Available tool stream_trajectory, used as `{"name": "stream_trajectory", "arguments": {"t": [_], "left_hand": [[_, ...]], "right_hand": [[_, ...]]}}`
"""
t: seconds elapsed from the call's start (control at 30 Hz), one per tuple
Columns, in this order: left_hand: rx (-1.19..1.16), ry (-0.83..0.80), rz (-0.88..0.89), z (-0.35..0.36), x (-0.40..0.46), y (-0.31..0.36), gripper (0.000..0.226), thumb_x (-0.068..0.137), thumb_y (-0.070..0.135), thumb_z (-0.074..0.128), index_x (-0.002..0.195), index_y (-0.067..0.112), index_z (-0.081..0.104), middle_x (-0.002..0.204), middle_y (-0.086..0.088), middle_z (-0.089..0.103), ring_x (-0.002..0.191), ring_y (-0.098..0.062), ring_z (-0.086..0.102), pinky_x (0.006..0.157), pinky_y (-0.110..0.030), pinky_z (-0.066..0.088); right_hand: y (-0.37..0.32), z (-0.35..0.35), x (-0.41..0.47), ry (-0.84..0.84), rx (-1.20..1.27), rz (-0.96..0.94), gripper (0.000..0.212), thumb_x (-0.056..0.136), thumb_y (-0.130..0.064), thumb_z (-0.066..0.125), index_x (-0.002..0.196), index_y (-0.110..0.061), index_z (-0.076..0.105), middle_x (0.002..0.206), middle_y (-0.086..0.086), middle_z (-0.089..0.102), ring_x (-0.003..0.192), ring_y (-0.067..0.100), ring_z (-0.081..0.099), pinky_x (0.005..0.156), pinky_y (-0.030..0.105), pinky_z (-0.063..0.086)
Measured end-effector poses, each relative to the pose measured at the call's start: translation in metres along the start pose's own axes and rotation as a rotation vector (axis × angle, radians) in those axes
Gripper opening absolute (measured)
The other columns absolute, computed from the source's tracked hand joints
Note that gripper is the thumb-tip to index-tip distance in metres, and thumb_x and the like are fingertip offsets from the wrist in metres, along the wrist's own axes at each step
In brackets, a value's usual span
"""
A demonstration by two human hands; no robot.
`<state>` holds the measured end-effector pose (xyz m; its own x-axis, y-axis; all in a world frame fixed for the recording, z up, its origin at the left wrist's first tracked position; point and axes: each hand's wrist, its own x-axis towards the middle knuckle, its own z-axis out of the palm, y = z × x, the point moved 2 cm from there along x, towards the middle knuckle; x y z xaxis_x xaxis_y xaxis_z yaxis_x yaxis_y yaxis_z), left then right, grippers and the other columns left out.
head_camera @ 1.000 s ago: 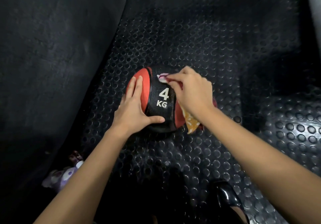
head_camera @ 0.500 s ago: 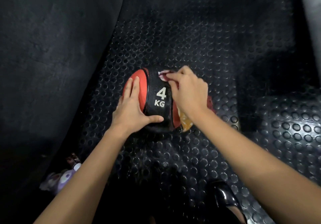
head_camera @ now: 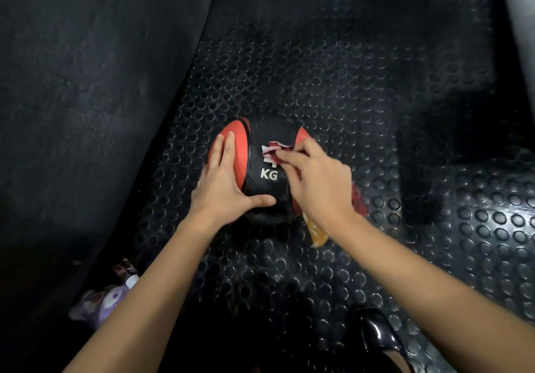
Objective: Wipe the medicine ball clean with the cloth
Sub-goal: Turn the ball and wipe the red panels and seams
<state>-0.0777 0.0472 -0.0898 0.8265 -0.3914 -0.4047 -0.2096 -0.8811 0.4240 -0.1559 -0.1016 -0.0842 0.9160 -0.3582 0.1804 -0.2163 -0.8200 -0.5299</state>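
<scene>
**A:** Where is the ball, and what is happening on it?

**B:** The round red-and-black rubber medicine ball [head_camera: 260, 152] sits on the black studded rubber floor mat [head_camera: 333, 83], about the middle of the view. Its black centre band faces up with white "KG" lettering showing; the numeral above that is mostly covered by the patterned pink, white and orange cloth [head_camera: 273, 152].

**A:** And the hands?

**B:** They are apart, one on each side. The left hand [head_camera: 228, 187] lies flat on the red panel with straight fingers, its thumb reaching across the lower black band, steadying the ball. The right hand [head_camera: 315, 181] has curled fingers pinching the cloth and pressing it against the black band. The rest of the cloth trails under the wrist, an orange end [head_camera: 317, 233] lying on the mat just beside the ball.

**A:** How far along would you say the wiping is?

**B:** My guess is midway. The cloth is working the top band; the red panel under the left palm, the far side and the underside look untouched, though I cannot judge cleanliness in this dim light. The ball would need turning to reach those.

**A:** Anything else nearby?

**B:** A small purple toy-like object [head_camera: 101, 303] near the left forearm, and a glossy black shoe [head_camera: 376, 335] at the bottom edge.
</scene>
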Motion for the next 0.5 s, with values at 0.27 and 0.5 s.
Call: {"name": "stream_trajectory", "arguments": {"t": [0.27, 0.5], "left_hand": [[0.032, 0.020, -0.020, 0.001, 0.000, 0.006, 0.140, 0.049, 0.061, 0.083, 0.149, 0.036, -0.012, 0.157, 0.018, -0.015, 0.144, -0.028, 0.019, 0.106, -0.055, 0.032], [0.024, 0.019, -0.034, 0.005, -0.001, 0.004, 0.140, 0.049, 0.062, 0.083, 0.149, 0.038, -0.013, 0.157, 0.019, -0.016, 0.145, -0.031, 0.017, 0.107, -0.058, 0.031]], "right_hand": [[0.023, 0.003, 0.046, -0.110, 0.022, 0.287, 0.024, 0.094, -0.033, 0.052, 0.113, -0.038, 0.065, 0.112, -0.007, 0.060, 0.100, 0.023, 0.060, 0.080, 0.034, 0.043], [0.031, 0.001, 0.057, -0.133, 0.052, 0.352, 0.022, 0.093, -0.034, 0.055, 0.112, -0.037, 0.066, 0.113, -0.009, 0.065, 0.102, 0.017, 0.060, 0.079, 0.029, 0.041]]}}
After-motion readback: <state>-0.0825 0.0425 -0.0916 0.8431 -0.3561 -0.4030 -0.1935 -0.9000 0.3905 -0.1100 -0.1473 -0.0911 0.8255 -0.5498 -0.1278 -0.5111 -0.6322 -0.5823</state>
